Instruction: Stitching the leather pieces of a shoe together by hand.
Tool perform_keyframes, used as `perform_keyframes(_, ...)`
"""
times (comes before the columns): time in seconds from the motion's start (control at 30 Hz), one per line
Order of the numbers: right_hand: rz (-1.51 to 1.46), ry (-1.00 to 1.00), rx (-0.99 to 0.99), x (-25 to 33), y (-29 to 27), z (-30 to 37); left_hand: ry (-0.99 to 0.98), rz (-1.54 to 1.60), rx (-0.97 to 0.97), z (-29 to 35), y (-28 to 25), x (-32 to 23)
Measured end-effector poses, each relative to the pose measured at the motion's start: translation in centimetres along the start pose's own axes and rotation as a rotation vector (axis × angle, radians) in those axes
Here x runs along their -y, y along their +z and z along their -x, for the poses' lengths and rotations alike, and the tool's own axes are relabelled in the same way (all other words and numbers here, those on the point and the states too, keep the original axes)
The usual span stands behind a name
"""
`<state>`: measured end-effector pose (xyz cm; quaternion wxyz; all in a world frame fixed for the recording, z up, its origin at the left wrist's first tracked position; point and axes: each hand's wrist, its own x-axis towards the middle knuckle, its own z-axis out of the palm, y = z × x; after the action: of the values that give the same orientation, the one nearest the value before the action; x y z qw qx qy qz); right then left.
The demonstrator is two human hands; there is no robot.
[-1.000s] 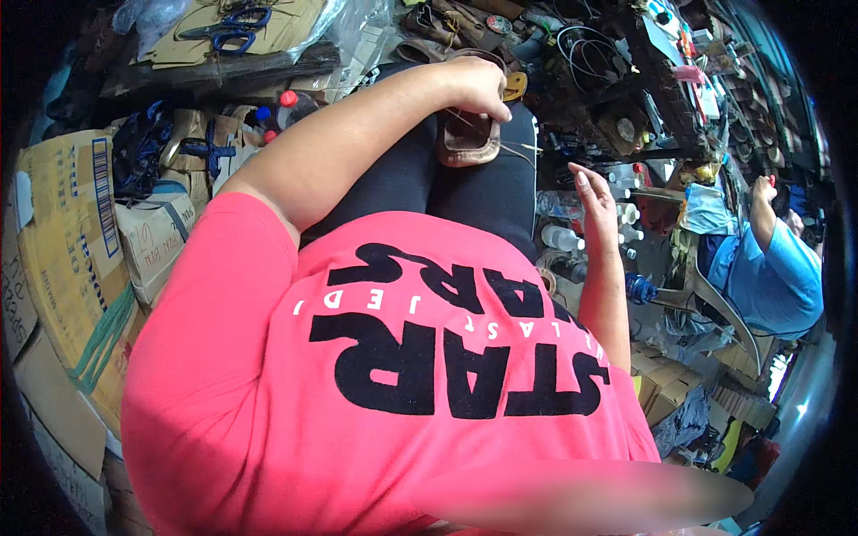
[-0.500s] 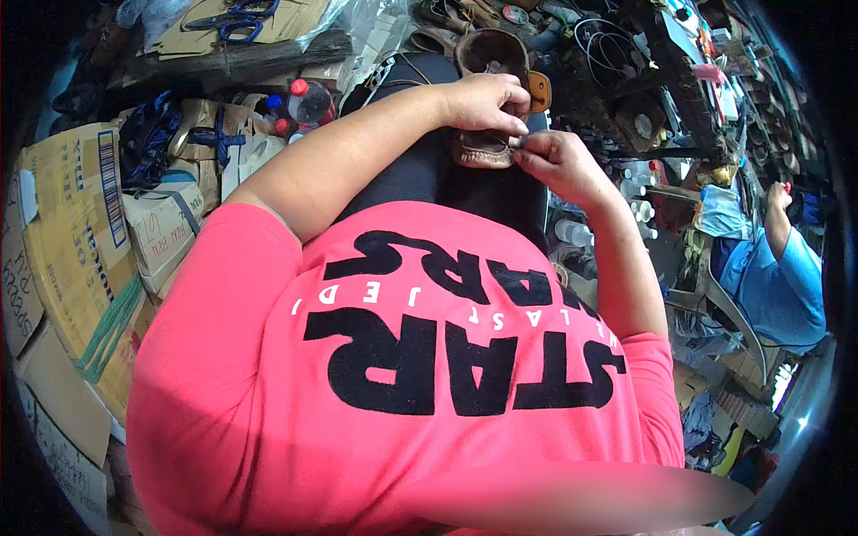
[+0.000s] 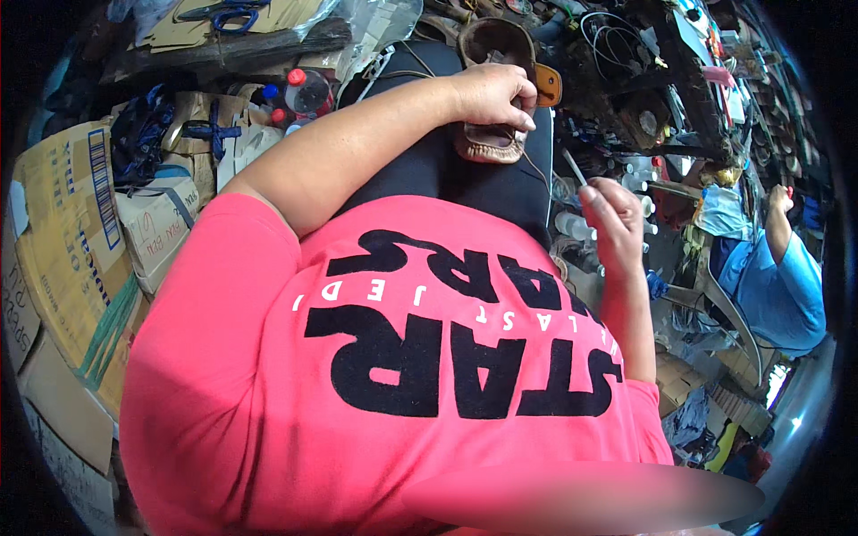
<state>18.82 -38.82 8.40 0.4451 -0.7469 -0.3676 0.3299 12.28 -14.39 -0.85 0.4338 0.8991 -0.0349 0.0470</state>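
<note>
A brown leather shoe (image 3: 488, 154) rests across my dark-clad thighs, its toe end nearest my body. Gathered stitching shows along that near edge. My left hand (image 3: 497, 96) lies over its middle, fingers curled and closed on the leather; it hides part of the opening. A tan strap piece (image 3: 548, 86) sticks out on the shoe's right side. Out to the right, apart from the shoe, my right hand (image 3: 615, 219) is closed on a thin pale stick-like tool (image 3: 573, 167), whose exact kind I cannot make out. A thin thread (image 3: 537, 167) trails from the shoe's right edge.
Cardboard boxes (image 3: 67, 241) and red-capped bottles (image 3: 308, 94) crowd my left. Blue-handled scissors (image 3: 235, 18) lie on cardboard at the far left. Several clear plastic bottles (image 3: 572, 225) stand beside my right arm. Further right sits another person (image 3: 778, 286) in blue.
My right hand has drawn away from the shoe, down and to the right, with the thin tool now showing in it. My left hand stays on the shoe.
</note>
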Motion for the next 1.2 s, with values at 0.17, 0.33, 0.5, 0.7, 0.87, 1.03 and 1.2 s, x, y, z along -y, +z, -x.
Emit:
perform_keyframes(0.17,0.229,-0.090,-0.026,-0.4,0.3,-1.0,-0.017,0.067,0.293,-0.8,-2.6,-0.7)
perform_keyframes(0.33,0.451,-0.145,-0.002,-1.0,1.7,-2.7,-0.155,0.098,0.181,-0.9,-2.4,-1.7)
perform_keyframes(0.5,0.539,-0.146,0.033,-1.1,1.6,-3.5,-0.089,0.184,0.212,-1.1,-2.1,-0.6)
perform_keyframes(0.7,0.594,-0.165,0.040,-0.9,1.8,-4.0,-0.090,0.123,0.250,-1.6,-2.2,-1.1)
perform_keyframes(0.87,0.419,-0.147,0.049,-2.2,1.5,-4.6,-0.152,0.079,0.285,-2.1,-2.2,-1.4)
perform_keyframes(1.03,0.483,-0.147,0.076,-1.7,1.7,-4.6,-0.071,0.076,0.292,-2.2,-2.0,-0.8)
perform_keyframes(1.2,0.460,-0.126,0.070,-1.9,1.8,-4.5,-0.028,0.102,0.304,-1.4,-2.4,-0.6)
